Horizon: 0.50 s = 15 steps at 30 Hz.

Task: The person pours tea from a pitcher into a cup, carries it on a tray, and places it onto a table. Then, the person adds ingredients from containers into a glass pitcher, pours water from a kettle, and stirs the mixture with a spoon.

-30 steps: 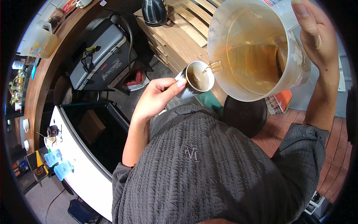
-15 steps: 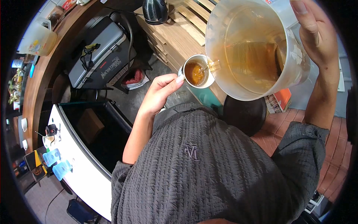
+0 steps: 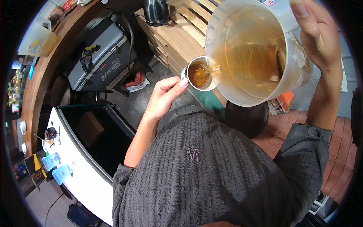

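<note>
My left hand is closed on the handle of a white mug, which has amber-brown liquid in it. Gripped by its handle in my right hand is a large translucent plastic pitcher, tipped toward the mug. Amber liquid lies along the pitcher's lower side and runs out of its spout in a stream into the mug. The pitcher's lip is right beside the mug's rim; whether they touch I cannot tell. Part of the handle is hidden behind my right fingers.
Beyond the mug stands a slatted wooden bench with a black kettle on it. A grey cooler box is at the upper left. To the left, a white-edged cabinet carries blue plastic containers. A round black stool sits below the pitcher.
The pitcher has shifted slightly left and down, and its stream looks wider. The liquid in the mug is more churned. Both hands keep their grip.
</note>
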{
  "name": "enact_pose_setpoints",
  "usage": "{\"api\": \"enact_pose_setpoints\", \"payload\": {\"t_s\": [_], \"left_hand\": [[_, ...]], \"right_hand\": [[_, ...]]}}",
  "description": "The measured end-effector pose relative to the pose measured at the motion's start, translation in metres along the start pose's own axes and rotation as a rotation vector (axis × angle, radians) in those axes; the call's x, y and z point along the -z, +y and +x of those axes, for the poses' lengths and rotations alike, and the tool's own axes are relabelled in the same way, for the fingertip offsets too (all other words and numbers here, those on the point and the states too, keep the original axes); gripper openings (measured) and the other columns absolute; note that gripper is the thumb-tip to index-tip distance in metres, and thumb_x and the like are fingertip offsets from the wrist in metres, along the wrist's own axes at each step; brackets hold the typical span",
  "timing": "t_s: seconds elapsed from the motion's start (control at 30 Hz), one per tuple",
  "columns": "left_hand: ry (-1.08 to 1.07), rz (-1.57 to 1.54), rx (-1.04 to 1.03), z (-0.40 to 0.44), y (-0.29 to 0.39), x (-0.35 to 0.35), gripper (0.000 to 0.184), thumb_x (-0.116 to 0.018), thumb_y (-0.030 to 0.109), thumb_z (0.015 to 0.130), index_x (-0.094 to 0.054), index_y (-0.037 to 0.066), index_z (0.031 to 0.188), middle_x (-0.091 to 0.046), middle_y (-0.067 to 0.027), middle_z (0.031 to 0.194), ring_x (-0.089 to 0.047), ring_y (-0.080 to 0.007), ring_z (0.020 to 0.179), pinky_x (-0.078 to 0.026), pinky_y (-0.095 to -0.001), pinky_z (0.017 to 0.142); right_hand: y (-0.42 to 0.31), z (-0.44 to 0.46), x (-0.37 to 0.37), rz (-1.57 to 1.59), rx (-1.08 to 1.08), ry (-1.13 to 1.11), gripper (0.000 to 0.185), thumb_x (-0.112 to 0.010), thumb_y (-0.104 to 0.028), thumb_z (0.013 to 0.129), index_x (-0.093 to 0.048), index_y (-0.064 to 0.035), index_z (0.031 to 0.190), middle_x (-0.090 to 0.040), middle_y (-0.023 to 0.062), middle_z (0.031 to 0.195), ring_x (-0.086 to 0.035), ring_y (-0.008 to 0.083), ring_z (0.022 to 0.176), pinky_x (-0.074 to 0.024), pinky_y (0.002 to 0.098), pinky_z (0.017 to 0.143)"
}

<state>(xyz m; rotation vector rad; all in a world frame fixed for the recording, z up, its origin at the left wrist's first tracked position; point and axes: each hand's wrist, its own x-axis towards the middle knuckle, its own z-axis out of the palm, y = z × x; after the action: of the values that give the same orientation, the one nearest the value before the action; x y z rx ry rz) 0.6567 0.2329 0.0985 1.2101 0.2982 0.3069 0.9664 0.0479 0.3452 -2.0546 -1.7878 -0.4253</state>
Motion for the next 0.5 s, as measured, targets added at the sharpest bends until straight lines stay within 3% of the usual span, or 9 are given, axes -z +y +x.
{"api": "enact_pose_setpoints", "payload": {"t_s": [0.2,0.5], "left_hand": [[0.000,0.010,-0.005,-0.001,0.001,0.001,0.035,-0.059,0.029,0.097,-0.051,0.009,0.069,-0.039,0.0081,0.066,-0.032,-0.0055,0.063,-0.025,-0.0243,0.057],[-0.008,-0.049,-0.009,-0.002,-0.001,0.001,0.032,-0.062,0.025,0.096,-0.059,0.004,0.072,-0.043,0.0095,0.069,-0.035,-0.0026,0.067,-0.030,-0.0217,0.060]], "right_hand": [[-0.019,0.006,-0.004,-0.001,0.007,0.002,0.053,-0.052,-0.043,0.092,-0.061,0.0082,0.086,-0.054,0.0069,0.062,-0.049,0.0133,0.056,-0.0394,0.0287,0.052],[-0.018,0.004,-0.001,-0.002,0.011,0.009,0.052,-0.052,-0.043,0.091,-0.061,0.0081,0.085,-0.054,0.0070,0.061,-0.049,0.0133,0.056,-0.0395,0.0287,0.051]]}}
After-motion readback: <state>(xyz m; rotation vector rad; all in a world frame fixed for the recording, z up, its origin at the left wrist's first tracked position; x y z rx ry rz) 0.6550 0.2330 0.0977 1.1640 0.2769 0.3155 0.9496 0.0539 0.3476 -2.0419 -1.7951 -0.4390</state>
